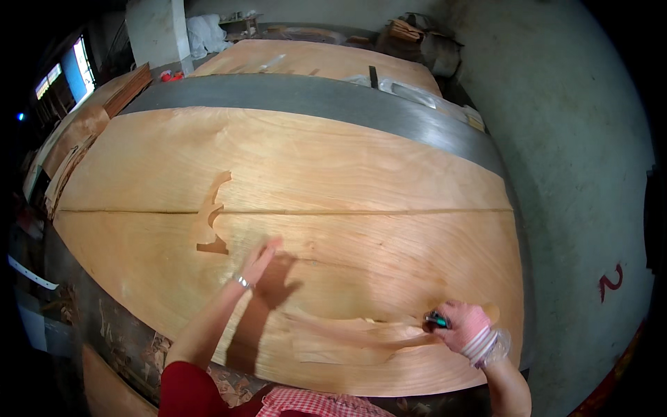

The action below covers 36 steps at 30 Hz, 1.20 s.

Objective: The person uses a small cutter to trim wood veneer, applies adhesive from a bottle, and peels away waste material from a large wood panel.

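A broad sheet of pale wood veneer (pixel 389 243) lies in front of me, with a dark seam running across it. My left hand (pixel 259 261) is bare, with a metal band at the wrist. It hovers over the sheet left of centre, fingers stretched out and a little blurred, holding nothing I can see. My right hand (pixel 464 325), in a pink and white glove, is closed around a small tool with a green and black handle (pixel 436 320); its working end is hidden. Beside it, a loose, curled strip of veneer (pixel 347 342) lies near the front edge.
A ragged brown veneer scrap (pixel 212 215) lies across the seam. Beyond the sheet are a grey metal strip (pixel 292 94) and another wood sheet (pixel 313 55). Stacked veneers (pixel 76 160) stand at left, wood shavings (pixel 233 384) lie below the front edge, and a wall (pixel 570 174) rises at right.
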### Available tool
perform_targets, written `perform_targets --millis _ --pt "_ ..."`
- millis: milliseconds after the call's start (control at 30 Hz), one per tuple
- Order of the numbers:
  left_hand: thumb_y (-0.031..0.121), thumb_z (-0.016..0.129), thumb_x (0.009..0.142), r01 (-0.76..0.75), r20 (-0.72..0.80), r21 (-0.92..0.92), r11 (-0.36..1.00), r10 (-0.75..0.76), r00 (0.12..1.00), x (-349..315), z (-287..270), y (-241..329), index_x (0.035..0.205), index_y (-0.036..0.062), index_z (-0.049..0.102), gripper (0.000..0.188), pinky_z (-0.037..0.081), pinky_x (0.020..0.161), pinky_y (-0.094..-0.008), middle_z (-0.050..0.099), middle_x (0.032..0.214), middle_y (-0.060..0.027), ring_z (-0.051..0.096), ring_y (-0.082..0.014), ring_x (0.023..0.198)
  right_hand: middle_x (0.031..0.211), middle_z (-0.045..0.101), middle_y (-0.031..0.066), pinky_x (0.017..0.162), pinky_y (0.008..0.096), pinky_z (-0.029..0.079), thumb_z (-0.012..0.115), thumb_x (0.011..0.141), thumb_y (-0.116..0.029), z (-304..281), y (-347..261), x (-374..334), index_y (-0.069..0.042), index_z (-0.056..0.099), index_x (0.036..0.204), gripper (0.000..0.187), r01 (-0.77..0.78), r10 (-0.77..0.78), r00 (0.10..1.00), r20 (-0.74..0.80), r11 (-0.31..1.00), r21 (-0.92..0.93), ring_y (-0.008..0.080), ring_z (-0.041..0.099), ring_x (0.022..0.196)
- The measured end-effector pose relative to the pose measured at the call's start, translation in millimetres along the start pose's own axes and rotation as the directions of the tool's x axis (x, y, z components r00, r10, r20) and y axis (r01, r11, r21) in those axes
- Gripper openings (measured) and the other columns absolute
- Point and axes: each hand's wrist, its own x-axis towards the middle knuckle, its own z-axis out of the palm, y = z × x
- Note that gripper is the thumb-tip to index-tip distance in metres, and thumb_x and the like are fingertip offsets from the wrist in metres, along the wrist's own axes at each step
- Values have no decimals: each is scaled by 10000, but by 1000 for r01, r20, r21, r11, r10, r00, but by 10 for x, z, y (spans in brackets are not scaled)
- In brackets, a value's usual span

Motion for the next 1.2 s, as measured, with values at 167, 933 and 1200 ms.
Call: perform_targets --millis 167,933,1200 --pt "133 516 871 303 249 -557 773 -193 949 -616 222 4 1345 66 347 508 412 848 -278 514 1206 -105 530 -161 1011 846 626 129 671 375 484 653 739 -348 23 38 642 -120 630 879 268 -245 228 964 139 962 117 303 603 764" --pt "65 587 683 -172 -41 883 437 435 899 296 430 -237 961 21 574 282 457 713 -382 558 1002 -133 533 -297 826 885 609 248 634 438 506 447 863 -211 1217 -774 2014 5 517 1002 267 -69 65 985 159 997 21 342 623 802" --pt "62 500 792 -172 0 913 370 422 907 305 451 -429 943 -5 577 182 437 782 -376 561 1012 -137 516 -296 899 1006 602 229 797 451 472 455 865 -287 1738 -1404 2528 -1 515 1037 339 -388 323 894 310 905 176 384 584 937"
